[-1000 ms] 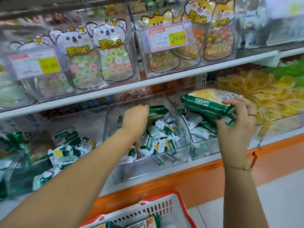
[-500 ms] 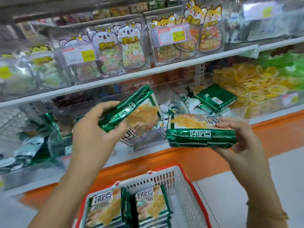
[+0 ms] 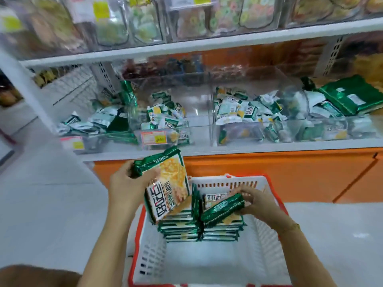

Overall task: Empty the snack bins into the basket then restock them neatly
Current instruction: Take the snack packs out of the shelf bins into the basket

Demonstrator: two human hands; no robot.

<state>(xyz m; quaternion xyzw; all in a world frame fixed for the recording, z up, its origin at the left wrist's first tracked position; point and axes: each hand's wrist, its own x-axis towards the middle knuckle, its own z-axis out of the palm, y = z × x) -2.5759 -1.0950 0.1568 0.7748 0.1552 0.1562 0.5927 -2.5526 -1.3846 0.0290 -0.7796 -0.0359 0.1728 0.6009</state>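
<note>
Head view (the only one). Basket (image 3: pixel 207 264) at 6 o'clock: white w/ red rim, on the floor below the lower shelf (image 3: pixel 228 145). At its far end are two stacks of green packs (image 3: pixel 180 229), side by side and approx level. The near half of the basket shows bare floor mesh.

L hand (image 3: pixel 124 184) at 7 o'clock: fingers and thumb curled round a large green-yellow pack (image 3: pixel 169 183). It's held tilted, lower edge touching the top of the left stack. R hand (image 3: pixel 258 201) at 5 o'clock: fingers wrapped on a second pack (image 3: pixel 222 210), seen edge-on, resting on the right stack. Neither pack is released.

Bins (image 3: pixel 248 112) at 12 o'clock: clear, in a row along the lower shelf, each w/ jumbled small green-white packets. More large packs (image 3: pixel 350 96) lie at 2 o'clock on top of the far-right bin. Upper shelf is blurred, contents unclear.

Progress, my read: in the emptying phase, well short of half. Big packs are going into the basket, stacked tidy. Not yet done: the big packs at 2 o'clock, all the small pkts in the bins, then the whole restock.
</note>
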